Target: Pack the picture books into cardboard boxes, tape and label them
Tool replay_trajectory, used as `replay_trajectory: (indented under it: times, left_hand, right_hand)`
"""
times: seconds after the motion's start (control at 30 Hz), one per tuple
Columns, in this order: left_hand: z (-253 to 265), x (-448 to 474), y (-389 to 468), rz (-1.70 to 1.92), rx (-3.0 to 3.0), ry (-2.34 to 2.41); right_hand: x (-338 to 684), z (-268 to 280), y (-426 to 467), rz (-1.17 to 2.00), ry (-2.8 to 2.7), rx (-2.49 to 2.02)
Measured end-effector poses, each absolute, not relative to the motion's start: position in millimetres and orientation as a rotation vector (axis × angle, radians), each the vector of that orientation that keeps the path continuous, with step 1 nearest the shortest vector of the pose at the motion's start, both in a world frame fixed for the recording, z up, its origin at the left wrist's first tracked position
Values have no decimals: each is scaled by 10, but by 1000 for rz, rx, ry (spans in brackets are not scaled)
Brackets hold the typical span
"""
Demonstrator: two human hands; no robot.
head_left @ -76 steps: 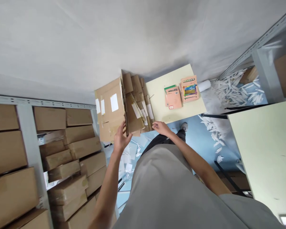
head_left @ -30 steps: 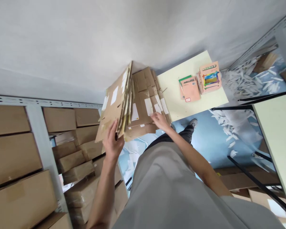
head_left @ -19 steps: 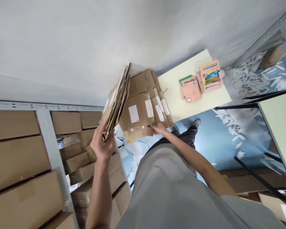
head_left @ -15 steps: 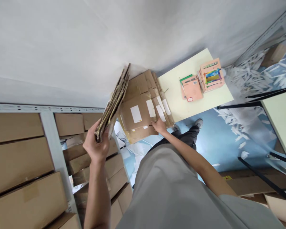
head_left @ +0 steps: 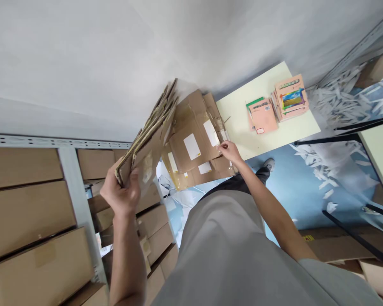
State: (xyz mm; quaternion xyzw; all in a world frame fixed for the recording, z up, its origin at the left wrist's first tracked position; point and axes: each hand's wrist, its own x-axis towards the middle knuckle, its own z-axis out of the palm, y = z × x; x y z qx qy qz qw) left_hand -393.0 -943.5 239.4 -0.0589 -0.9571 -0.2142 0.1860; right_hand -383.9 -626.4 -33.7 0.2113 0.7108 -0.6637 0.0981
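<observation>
The person's left hand (head_left: 123, 191) grips the near end of a thick bundle of flattened brown corrugated cardboard sheets (head_left: 153, 134), thumb on the right face and fingers wrapped round the far side. The bundle stands tilted on edge, its layered, ragged rims facing up and its far end pointing toward the pale grey wall (head_left: 83, 63); whether it touches the wall cannot be told. Just right of it lies a spread pile of flattened brown cardboard boxes with white labels and clear tape (head_left: 183, 131), overlapping one another at the left of a pale yellow rectangular tabletop (head_left: 295, 134). The right hand (head_left: 230, 153) is at the right front edge of this pile, its fingers curled beside a white label; whether they pinch a sheet cannot be made out. On the tabletop, well apart from the pile, sit a few thin pink booklets with a green one peeking out behind (head_left: 264, 120) and, beside them, a taller stack of pink books with a colourful picture on the top cover (head_left: 292, 98). Closed brown cardboard cartons (head_left: 28, 208) fill a grey metal shelf rack (head_left: 79, 191) on the left. White paper scraps (head_left: 347, 104) lie heaped at the right.
</observation>
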Motion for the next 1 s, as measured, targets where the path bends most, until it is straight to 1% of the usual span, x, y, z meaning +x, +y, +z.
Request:
replay_trajectory:
  times: [0.17,0.33,0.4,0.53,0.67,0.83,1.0]
  left_hand:
    - [2359,-3874,-9306,-508,-348,-2608]
    - [2332,-3838,-9227,-531,-426,-2613]
    - [2307,-3809,-9182,-544,-439,-2626]
    - [2241,-3737,-9070,-549,-473,-2646]
    - [2184,-3695,-9004,-531,-436,-2627]
    - [2126,-3666,-8988,-558,-400,-2661]
    - [2010,-3657,-9022,-599,-433,-2677]
  right_hand:
    - [-3746,-334,-6504,-1980,1934,617]
    - [-3657,-244,-6614,-1640,2159,507]
    - [-3661,-212,-6573,-1621,2173,463]
    - [-3723,-99,-6322,-1848,2147,407]
    - [-3751,219,-5703,-2184,2097,503]
    - [-3562,985,-4647,-2528,1983,651]
    - [-3217,1755,-4044,-2604,2114,657]
